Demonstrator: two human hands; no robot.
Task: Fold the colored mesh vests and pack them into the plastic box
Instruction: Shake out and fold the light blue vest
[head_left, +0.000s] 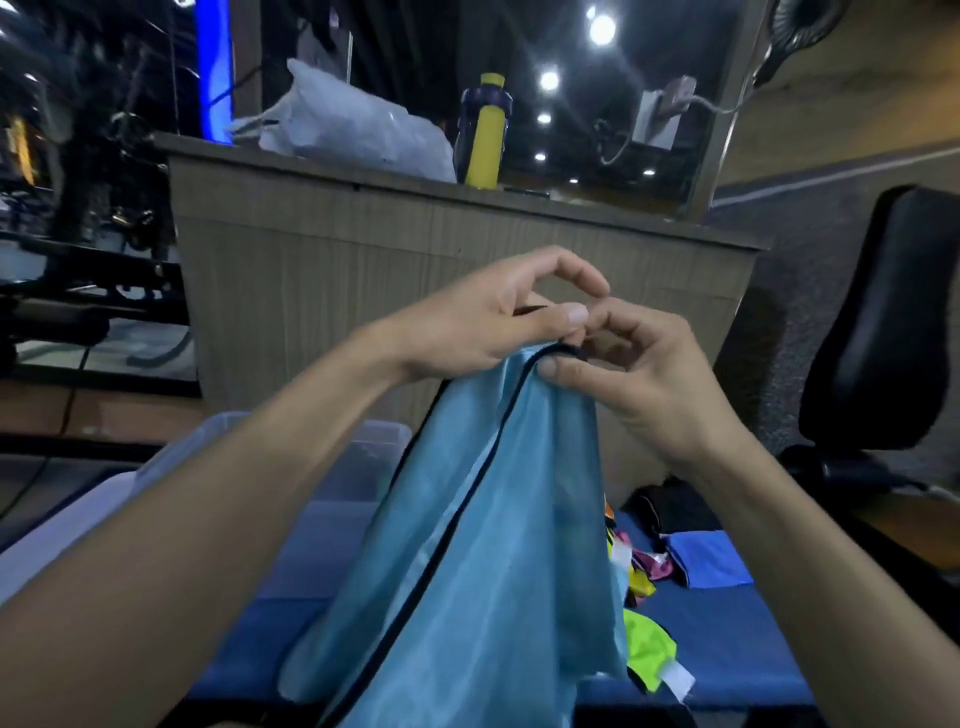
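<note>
Head view, frame centre: left hand (483, 322) and right hand (639, 374) both pinch the top edge of one light-blue mesh vest (478, 545), which hangs down over the blue mat (727, 639). To fold well, the person should match the black-trimmed edges before lowering. Count: one vest held, one folded blue piece (709, 558) at right, several loose ones (tangled, uncountable), one plastic box (374, 441) behind the left arm.
</note>
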